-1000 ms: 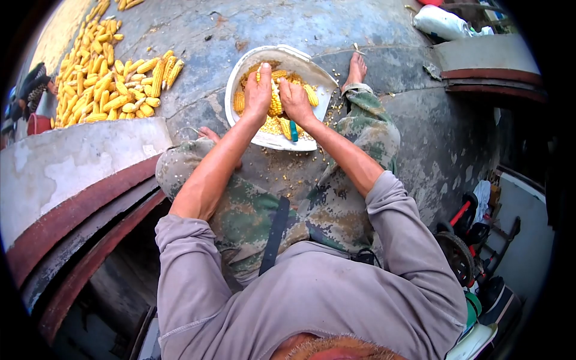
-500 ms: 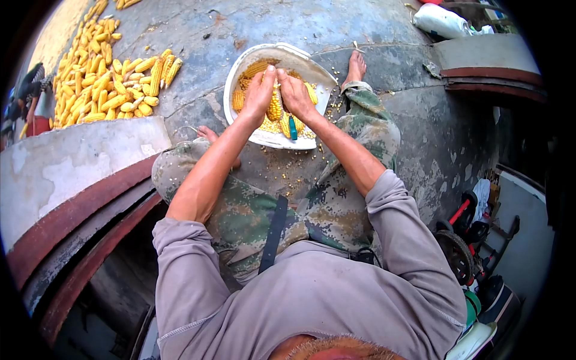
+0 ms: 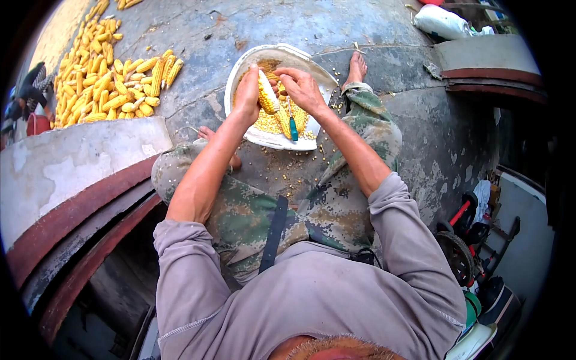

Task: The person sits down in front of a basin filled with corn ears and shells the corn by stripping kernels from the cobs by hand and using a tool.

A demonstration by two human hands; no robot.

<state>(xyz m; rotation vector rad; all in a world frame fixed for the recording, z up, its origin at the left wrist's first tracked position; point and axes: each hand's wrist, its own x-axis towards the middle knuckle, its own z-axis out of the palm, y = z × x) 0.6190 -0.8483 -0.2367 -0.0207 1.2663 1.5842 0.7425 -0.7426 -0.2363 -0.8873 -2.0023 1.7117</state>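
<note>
My left hand (image 3: 246, 97) is wrapped around a yellow corn cob (image 3: 267, 96), tilted over a white basin (image 3: 273, 143). A pale strip without kernels runs along the cob's right side. My right hand (image 3: 303, 91) hovers just right of the cob, fingers curved and apart; its palm side is hidden. Below it, a screwdriver (image 3: 293, 129) with a green handle rests in the basin, its thin shaft pointing up toward my right hand. Loose kernels (image 3: 268, 124) and more cobs lie in the basin, partly covered by my hands.
A big heap of corn cobs (image 3: 99, 84) lies on the concrete floor at left. Scattered kernels (image 3: 288, 177) dot the ground between my legs. A low ledge (image 3: 84, 150) stands at left. Another person (image 3: 33, 90) shows at the far left edge. A white sack (image 3: 441, 21) lies upper right.
My hands have moved apart; before, they met at the cob with thumbs together. The cob is now tilted in my left hand, its bare strip showing. The screwdriver stays in place.
</note>
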